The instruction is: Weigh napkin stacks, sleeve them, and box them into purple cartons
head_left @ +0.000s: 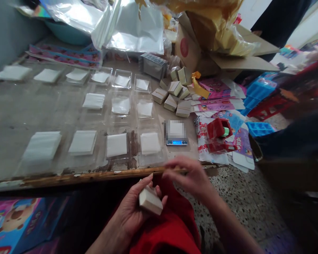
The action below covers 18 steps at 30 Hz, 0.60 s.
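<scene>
My left hand [137, 201] is wrapped round a thick stack of small white paper sheets [150, 201], held over my lap just below the table edge. Blurred by movement, my right hand [188, 174] hovers at that edge, fingers and thumb apart, nothing visible between them. Just beyond it sits a small digital scale [176, 143] with a lit blue display and a white piece on its pixelated top. Left of the scale, clear plastic trays hold white paper stacks, the nearest stack [150, 143] among them. Behind the scale, several banded paper blocks [171, 102] lie in a loose heap.
A red tape dispenser [219, 132] stands on flat printed cartons [242, 141] at the right. An open cardboard box [192, 46] and clear plastic film [135, 28] are at the back. The worn wooden table edge [95, 175] runs before me; blue crates [261, 90] stand farther right.
</scene>
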### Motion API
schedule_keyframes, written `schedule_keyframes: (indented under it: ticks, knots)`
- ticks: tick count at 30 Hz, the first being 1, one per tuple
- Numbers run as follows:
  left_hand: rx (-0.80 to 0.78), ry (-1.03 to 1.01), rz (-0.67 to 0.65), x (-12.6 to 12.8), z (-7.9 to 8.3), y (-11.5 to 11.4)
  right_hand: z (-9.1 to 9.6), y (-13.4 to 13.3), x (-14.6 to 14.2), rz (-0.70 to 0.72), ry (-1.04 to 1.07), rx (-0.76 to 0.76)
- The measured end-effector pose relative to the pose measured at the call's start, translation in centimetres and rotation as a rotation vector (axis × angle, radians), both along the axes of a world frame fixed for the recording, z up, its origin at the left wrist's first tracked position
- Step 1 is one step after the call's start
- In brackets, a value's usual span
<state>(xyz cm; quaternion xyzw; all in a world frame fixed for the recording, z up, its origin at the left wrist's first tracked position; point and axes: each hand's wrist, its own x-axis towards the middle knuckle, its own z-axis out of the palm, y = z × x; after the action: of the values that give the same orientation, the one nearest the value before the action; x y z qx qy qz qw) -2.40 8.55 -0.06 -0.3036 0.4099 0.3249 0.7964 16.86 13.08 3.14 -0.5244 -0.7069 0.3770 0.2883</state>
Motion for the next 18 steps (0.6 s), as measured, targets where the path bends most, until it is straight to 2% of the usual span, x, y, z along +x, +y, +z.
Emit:
schedule_keyframes:
  ticks: [1,3,6,8,13,18]
  knots:
    - [-0.013,0.007,-0.004,0.0,-0.1,0.0,0.1,1.8,0.8,-0.093,-0.106,0.131]
    - [-0.020,0.017,-0.008,-0.1,-0.2,0.0,-0.2,5.7,2.2,-0.145,-0.381,0.330]
    - [-0.014,0.005,0.009,-0.7,-0.3,-0.1,-1.0,10.4,3.5,0.006,-0.779,0.376]
    - [-0.006,-0.001,0.028,-1.3,-0.4,-0.1,-1.6,12.1,3.6,0.102,-0.926,0.348]
    - [-0.010,-0.028,0.045,-2.6,-0.4,0.0,-2.5,13.2,3.0,0.140,-0.971,0.277]
    - [-0.003,0.005,0.041,-3.1,-0.5,-0.1,-3.4,13.6,3.0,0.026,-0.870,0.298]
